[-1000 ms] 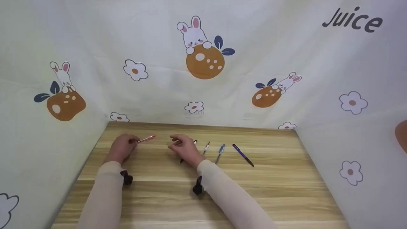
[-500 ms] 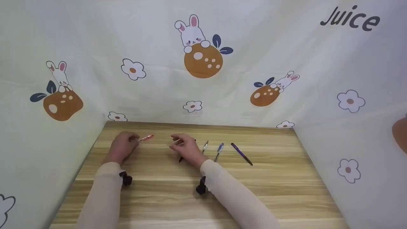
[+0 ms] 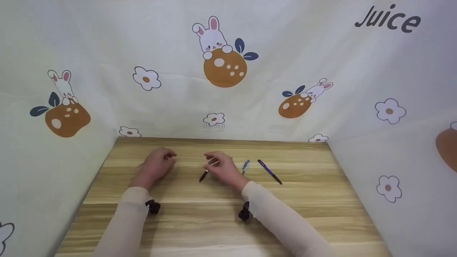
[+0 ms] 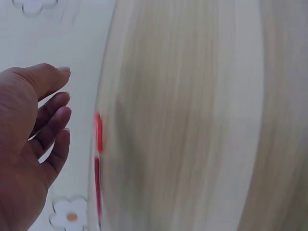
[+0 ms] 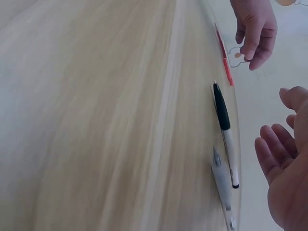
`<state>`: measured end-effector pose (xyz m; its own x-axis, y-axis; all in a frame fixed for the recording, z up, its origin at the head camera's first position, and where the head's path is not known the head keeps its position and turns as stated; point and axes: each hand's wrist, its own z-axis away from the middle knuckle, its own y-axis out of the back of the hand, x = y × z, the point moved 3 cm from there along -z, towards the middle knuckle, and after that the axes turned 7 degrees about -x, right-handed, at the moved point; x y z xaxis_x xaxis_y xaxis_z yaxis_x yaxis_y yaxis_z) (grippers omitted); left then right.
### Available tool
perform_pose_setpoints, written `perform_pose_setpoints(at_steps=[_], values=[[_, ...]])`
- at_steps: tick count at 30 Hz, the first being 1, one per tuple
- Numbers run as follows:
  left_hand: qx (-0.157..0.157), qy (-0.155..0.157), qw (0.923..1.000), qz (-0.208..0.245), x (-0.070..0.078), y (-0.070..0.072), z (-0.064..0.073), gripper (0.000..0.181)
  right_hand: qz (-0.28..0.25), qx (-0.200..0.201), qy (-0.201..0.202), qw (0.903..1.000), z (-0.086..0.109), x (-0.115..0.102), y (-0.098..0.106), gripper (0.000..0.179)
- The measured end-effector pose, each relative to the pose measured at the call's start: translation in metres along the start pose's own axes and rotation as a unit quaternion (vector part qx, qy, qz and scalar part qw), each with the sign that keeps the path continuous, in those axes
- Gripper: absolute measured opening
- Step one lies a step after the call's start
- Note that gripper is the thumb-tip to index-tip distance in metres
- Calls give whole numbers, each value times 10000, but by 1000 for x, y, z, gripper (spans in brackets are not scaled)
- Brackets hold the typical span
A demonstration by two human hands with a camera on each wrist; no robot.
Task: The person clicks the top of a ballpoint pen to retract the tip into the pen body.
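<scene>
My left hand hovers over the left back part of the table, fingers loosely bent and nothing between them. Below it on the wood lies a red pen, which the hand mostly hides in the head view. My right hand is held above a black-and-white pen, thumb and fingers apart and holding nothing. Beside that pen lies a white pen with a clear grey end, largely covered by the right hand in the head view.
To the right of the right hand lie a clear pen with a blue cap and a purple-and-black pen. A patterned cloth walls in the wooden table at the back and both sides.
My left hand has let go of the red pen, which now lies on the table, and moved right. My right hand has shifted a little right, covering the white pen more.
</scene>
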<state>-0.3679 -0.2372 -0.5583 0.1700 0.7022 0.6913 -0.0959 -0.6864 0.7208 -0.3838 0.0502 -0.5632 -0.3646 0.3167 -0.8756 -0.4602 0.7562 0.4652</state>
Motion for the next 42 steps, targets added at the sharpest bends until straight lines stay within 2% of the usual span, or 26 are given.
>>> perform_pose_setpoints(at_steps=[8,15,20,25,29,36,42], values=[[-227,-495,9985,-1,39,-29,-1,23,-118,25,119,9999,24,3,29,44],[-560,-522,9967,263,63,-52,2,25,1,111,191,9998,44,9,42,42],[-586,-721,9956,93,77,-66,3,24,-5,161,274,9995,54,16,46,41],[-620,-945,9936,-79,81,-75,2,24,-59,223,283,9993,62,20,48,41],[-682,-925,9934,-34,80,-79,1,26,-48,231,198,9995,64,21,50,40],[-632,-780,9949,-7,79,-84,-1,28,-134,190,16,9997,67,20,51,41],[-539,-569,9969,-65,76,-88,-3,27,28,192,104,9998,71,21,49,41]])
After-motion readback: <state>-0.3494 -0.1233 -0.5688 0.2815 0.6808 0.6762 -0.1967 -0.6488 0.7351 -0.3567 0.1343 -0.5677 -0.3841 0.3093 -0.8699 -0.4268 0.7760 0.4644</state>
